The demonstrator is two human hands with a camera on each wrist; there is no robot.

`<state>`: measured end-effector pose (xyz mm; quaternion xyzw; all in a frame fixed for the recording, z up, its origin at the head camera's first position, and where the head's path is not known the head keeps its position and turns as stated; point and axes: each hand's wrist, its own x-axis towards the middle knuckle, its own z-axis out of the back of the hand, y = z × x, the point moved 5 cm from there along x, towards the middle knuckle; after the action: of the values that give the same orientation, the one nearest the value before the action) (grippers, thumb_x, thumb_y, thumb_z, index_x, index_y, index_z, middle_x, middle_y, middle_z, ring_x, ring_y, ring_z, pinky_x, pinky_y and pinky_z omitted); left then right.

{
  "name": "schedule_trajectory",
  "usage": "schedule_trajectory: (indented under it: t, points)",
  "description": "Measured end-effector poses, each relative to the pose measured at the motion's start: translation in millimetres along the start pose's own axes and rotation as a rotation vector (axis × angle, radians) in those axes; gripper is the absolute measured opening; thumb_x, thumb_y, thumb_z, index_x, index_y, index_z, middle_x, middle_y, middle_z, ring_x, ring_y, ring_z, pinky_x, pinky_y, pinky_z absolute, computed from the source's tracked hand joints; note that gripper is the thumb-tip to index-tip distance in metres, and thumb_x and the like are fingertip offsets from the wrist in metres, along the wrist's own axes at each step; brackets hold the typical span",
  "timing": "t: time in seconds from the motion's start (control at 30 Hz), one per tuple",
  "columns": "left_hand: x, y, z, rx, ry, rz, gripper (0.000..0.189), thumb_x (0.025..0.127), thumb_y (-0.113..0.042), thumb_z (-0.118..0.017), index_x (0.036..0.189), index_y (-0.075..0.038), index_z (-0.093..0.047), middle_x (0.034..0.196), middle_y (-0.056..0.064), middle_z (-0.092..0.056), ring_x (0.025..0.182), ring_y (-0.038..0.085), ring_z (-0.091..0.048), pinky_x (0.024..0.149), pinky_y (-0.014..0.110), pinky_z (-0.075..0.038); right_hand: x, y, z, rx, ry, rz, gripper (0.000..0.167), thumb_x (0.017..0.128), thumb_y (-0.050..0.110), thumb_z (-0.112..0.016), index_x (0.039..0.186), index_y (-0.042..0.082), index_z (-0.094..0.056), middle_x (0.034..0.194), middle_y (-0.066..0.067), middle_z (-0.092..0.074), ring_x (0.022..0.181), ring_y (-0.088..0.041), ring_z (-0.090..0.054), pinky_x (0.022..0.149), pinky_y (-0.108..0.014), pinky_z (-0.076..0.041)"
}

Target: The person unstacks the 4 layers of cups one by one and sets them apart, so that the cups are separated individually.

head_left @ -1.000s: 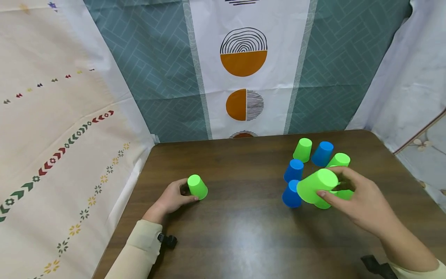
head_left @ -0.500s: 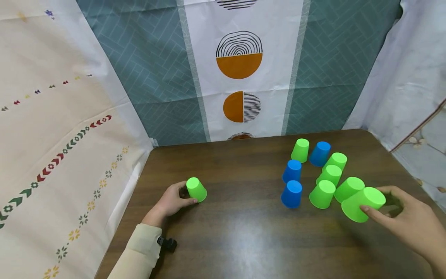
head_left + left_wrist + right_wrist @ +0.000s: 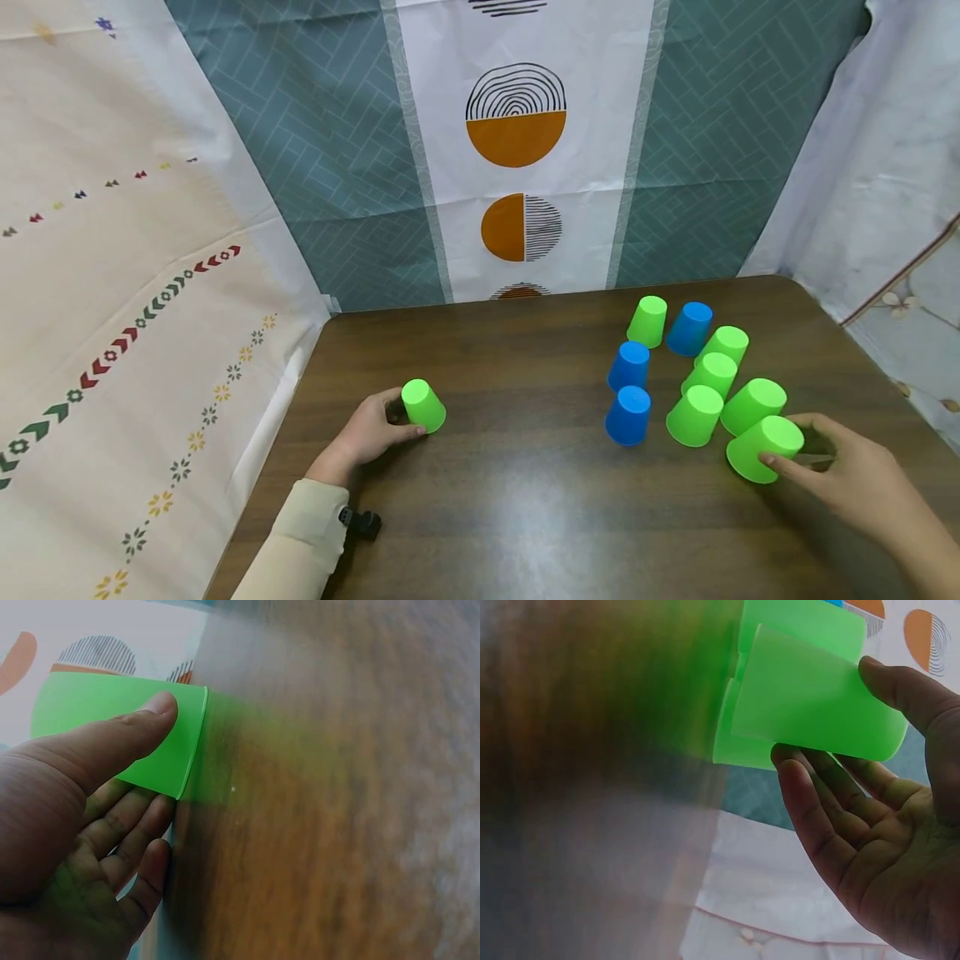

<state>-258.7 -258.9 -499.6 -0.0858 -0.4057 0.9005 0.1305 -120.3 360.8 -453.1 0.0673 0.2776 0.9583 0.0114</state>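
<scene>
At the table's left, my left hand (image 3: pixel 369 431) holds an upside-down green plastic cup (image 3: pixel 422 407) between thumb and fingers; its rim is down at the tabletop. The left wrist view shows the thumb lying along that cup's wall (image 3: pixel 71 705). On the right, my right hand (image 3: pixel 855 477) grips another inverted green cup (image 3: pixel 757 454), low over the table or on it. Right behind this one stands a further green cup (image 3: pixel 752 406), partly covered by it. In the right wrist view, thumb and fingertips pinch the held cup (image 3: pixel 806 694) from opposite sides.
Several more inverted green cups (image 3: pixel 693 417) stand in a cluster at the right. Three blue cups (image 3: pixel 628 417) are among them, along the left and back. Patterned cloths (image 3: pixel 360 192) hang behind the brown table (image 3: pixel 517 483) and at its sides.
My right hand has carried its green cup rightward and toward me, away from over the cluster, then lowered it in front of the nearest right cup. My left hand stays on its cup.
</scene>
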Motion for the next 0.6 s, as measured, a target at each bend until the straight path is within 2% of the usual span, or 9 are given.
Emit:
schedule_trajectory:
  t: [0.07, 0.17, 0.3, 0.4, 0.6]
  points:
    - [0.5, 0.0, -0.6, -0.001, 0.0, -0.003, 0.065, 0.083, -0.027, -0.092, 0.138, -0.008, -0.064, 0.126, 0.005, -0.07, 0.117, 0.028, -0.066, 0.097, 0.049, -0.056, 0.5, 0.5, -2.6, 0.004, 0.0, 0.01, 0.064, 0.083, 0.04, -0.091, 0.127, 0.002, -0.063, 0.112, -0.031, -0.071, 0.076, -0.034, -0.075, 0.056, -0.034, -0.051]
    - [1.1, 0.1, -1.1, 0.004, 0.0, -0.01, 0.063, 0.084, -0.027, -0.092, 0.137, -0.008, -0.064, 0.125, 0.005, -0.07, 0.116, 0.027, -0.067, 0.096, 0.049, -0.056, 0.9, 2.1, -6.2, 0.014, 0.007, 0.015, 0.065, 0.083, 0.038, -0.091, 0.128, 0.001, -0.062, 0.115, -0.034, -0.069, 0.078, -0.039, -0.075, 0.058, -0.042, -0.055]
    - [2.2, 0.4, -1.8, 0.015, 0.001, -0.012, 0.062, 0.084, -0.028, -0.092, 0.136, -0.011, -0.065, 0.124, 0.003, -0.07, 0.114, 0.024, -0.067, 0.095, 0.047, -0.056, 0.4, 2.7, -10.1, 0.014, 0.013, 0.008, 0.066, 0.083, 0.04, -0.091, 0.129, 0.003, -0.062, 0.117, -0.034, -0.069, 0.079, -0.035, -0.075, 0.059, -0.043, -0.055]
    - [2.8, 1.1, -2.1, 0.009, 0.002, -0.011, 0.062, 0.083, -0.028, -0.092, 0.136, -0.013, -0.065, 0.123, 0.002, -0.07, 0.113, 0.024, -0.067, 0.095, 0.047, -0.056, 0.2, 3.4, -12.0, 0.011, 0.008, 0.009, 0.065, 0.082, 0.041, -0.092, 0.127, 0.005, -0.064, 0.118, -0.032, -0.069, 0.077, -0.03, -0.075, 0.057, -0.033, -0.051]
    - [2.0, 1.8, -1.5, -0.009, 0.0, -0.002, 0.062, 0.083, -0.026, -0.092, 0.137, -0.011, -0.065, 0.125, 0.003, -0.07, 0.116, 0.025, -0.067, 0.096, 0.048, -0.056, 0.7, 4.1, -13.7, 0.012, 0.004, 0.017, 0.062, 0.081, 0.042, -0.093, 0.124, 0.005, -0.066, 0.114, -0.029, -0.072, 0.075, -0.025, -0.075, 0.055, -0.028, -0.049]
